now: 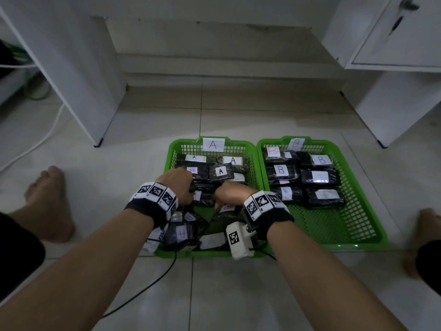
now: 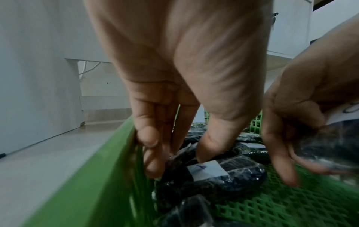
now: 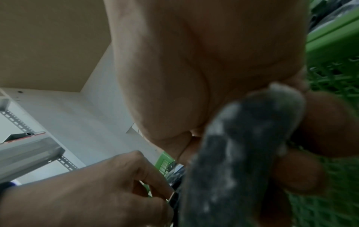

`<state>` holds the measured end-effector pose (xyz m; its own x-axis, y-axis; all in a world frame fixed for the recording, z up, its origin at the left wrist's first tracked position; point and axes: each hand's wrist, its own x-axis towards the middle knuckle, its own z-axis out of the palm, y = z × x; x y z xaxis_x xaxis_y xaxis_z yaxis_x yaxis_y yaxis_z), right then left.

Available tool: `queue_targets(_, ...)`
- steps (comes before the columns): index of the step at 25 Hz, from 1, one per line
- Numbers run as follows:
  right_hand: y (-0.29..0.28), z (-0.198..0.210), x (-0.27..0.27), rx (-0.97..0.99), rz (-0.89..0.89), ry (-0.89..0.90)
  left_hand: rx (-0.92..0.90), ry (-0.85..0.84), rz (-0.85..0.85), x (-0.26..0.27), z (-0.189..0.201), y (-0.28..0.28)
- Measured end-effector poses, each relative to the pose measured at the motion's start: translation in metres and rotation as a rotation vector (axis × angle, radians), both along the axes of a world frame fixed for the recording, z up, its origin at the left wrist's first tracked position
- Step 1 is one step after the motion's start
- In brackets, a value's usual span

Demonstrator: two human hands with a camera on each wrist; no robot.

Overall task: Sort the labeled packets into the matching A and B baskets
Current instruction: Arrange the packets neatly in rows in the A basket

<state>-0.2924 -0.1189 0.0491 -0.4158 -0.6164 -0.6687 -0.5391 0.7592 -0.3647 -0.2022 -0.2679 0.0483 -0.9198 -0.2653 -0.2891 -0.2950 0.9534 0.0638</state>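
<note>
Two green baskets sit side by side on the floor: basket A point(image 1: 170, 154) on the left and basket B point(image 1: 334, 225) on the right, each with several dark packets bearing matching white labels. Both hands are low inside basket A. My left hand point(image 1: 179, 185) point(image 2: 178, 161) points its fingers down by the basket's left wall and pinches the end of an A packet point(image 2: 229, 173), with the thumb on its label. My right hand point(image 1: 229, 193) point(image 3: 252, 138) grips another dark packet point(image 3: 242, 153) point(image 2: 330, 145); its label is too blurred to read.
My bare feet point(image 1: 47, 199) point(image 1: 427, 235) flank the baskets on the tiled floor. White cabinet panels point(image 1: 78, 75) point(image 1: 381, 108) stand behind on both sides. A black cable point(image 1: 155, 283) trails from the left wrist camera, and a white cord point(image 1: 47, 132) runs at far left.
</note>
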Motion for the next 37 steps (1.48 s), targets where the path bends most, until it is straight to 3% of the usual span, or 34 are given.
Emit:
queue_targets(8,0.001,-0.001,-0.001,-0.073,0.028,-0.12,-0.044,0.039,0.105,0.002,0.025,0.001)
queue_targets(11,0.024,0.012,-0.018,-0.29,-0.273,-0.269,0.019,0.11,0.164,0.001,0.04,-0.007)
queue_targets(15,0.058,0.024,-0.031,-0.619,-0.623,-0.618,0.564,0.321,0.44,0.001,0.041,-0.008)
queue_targets(17,0.066,0.025,-0.034,-0.707,-0.716,-0.65,0.926,0.381,0.621,-0.003,0.036,-0.002)
queue_targets(19,0.07,0.023,-0.035,-0.794,-0.82,-0.644,1.353,0.338,0.725,-0.001,0.032,0.006)
queue_targets(21,0.072,0.02,-0.036,-0.858,-0.926,-0.645,1.624,0.238,0.683,0.005,0.029,0.011)
queue_targets(25,0.074,0.019,-0.037,-0.867,-1.006,-0.578,1.878,0.153,0.501,0.015,0.032,0.015)
queue_targets(27,0.075,0.021,-0.039,-0.901,-1.012,-0.586,1.864,0.243,0.495,0.014,0.033,0.014)
queue_targets(29,0.077,0.024,-0.042,-0.949,-0.995,-0.615,1.714,0.317,0.514,0.013,0.03,0.013)
queue_targets(34,0.086,0.029,-0.051,-0.987,-0.994,-0.6,1.398,0.329,0.641,0.008,0.025,0.013)
queue_targets(37,0.089,0.032,-0.054,-0.98,-1.02,-0.563,1.317,0.515,0.684,0.0,0.017,0.008)
